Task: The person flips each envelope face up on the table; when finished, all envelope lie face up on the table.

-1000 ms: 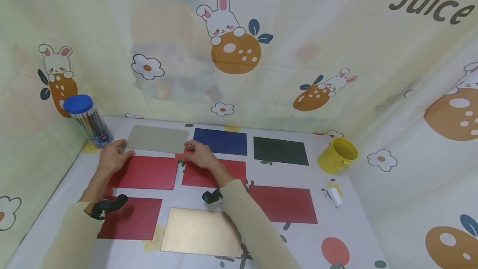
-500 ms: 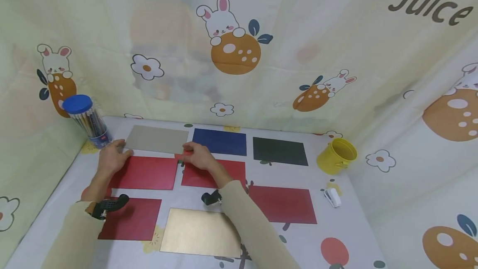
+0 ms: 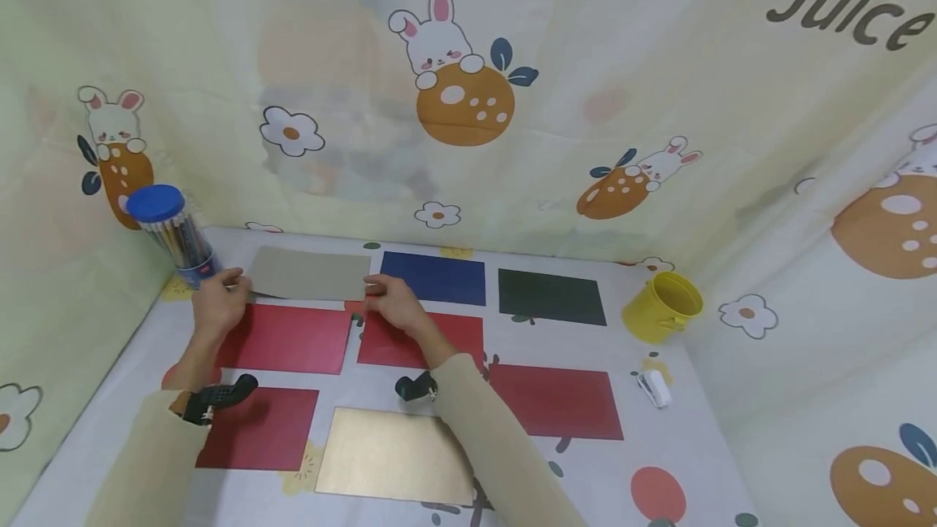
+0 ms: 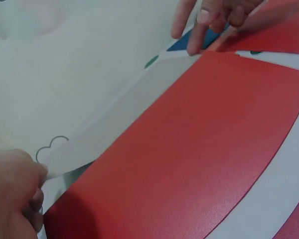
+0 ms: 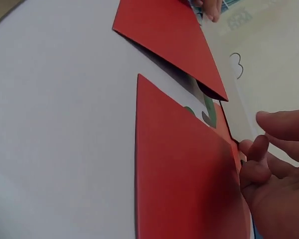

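Left hand [image 3: 218, 303], right hand [image 3: 395, 305] each pinch near corner of grey rectangular card sheet [image 3: 311, 272], at table's 11 o'clock, near edge lifted, likely for level carrying.

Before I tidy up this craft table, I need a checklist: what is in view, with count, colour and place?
grey sheet: 1, grey, far left, held at its two near corners
blue sheet: 1, dark blue, far middle
black sheet: 1, black, far right
red sheets: 4, red, middle and near rows
gold sheet: 1, gold, near middle
pencil tub: 1, clear with blue lid, far left corner
yellow cup: 1, yellow, right edge
white stapler: 1, white, right, nearer than the cup
left hand: 1, pinches the grey sheet's left corner
right hand: 1, pinches its right corner
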`<state>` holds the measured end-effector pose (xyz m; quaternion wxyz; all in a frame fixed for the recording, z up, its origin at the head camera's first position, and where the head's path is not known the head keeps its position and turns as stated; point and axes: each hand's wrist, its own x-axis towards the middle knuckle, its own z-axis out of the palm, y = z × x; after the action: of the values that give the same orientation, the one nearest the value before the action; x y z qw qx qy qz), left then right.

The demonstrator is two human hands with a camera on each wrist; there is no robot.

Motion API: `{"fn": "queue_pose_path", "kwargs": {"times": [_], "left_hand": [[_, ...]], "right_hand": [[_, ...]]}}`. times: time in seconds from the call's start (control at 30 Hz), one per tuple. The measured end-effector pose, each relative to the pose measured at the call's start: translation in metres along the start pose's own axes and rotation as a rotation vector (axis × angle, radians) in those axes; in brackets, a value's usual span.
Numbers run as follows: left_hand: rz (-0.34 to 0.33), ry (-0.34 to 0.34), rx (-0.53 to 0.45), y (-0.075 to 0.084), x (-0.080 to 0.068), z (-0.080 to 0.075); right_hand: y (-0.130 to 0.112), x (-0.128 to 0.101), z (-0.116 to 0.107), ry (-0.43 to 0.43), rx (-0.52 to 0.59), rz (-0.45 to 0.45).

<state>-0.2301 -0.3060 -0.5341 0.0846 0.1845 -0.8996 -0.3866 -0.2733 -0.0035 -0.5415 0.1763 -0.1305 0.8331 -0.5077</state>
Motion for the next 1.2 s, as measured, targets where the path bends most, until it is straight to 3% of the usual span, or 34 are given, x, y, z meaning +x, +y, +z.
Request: {"fn": "queue_pose_path", "kwargs": {"times": [0.1,0.43,0.7,1.03,1.2], "left_hand": [[-0.003,0.039,-0.041,0.001,-0.001,-0.002],[-0.010,0.022,-0.144,0.005,-0.005,-0.010],[0.002,0.005,-0.213,0.005,-0.006,-0.015],[0.015,0.038,-0.279,0.006,-0.003,-0.017],[0.003,-0.005,-0.364,0.007,-0.004,-0.017]], "right_hand": [[0.002,0.002,0.000,0.018,0.129,0.027],[-0.002,0.003,-0.009,0.044,0.439,0.083],[-0.005,0.001,-0.014,0.088,0.481,0.061],[-0.007,0.001,-0.018,0.102,0.546,0.016],[-0.007,0.000,-0.020,0.095,0.576,0.000]]}}
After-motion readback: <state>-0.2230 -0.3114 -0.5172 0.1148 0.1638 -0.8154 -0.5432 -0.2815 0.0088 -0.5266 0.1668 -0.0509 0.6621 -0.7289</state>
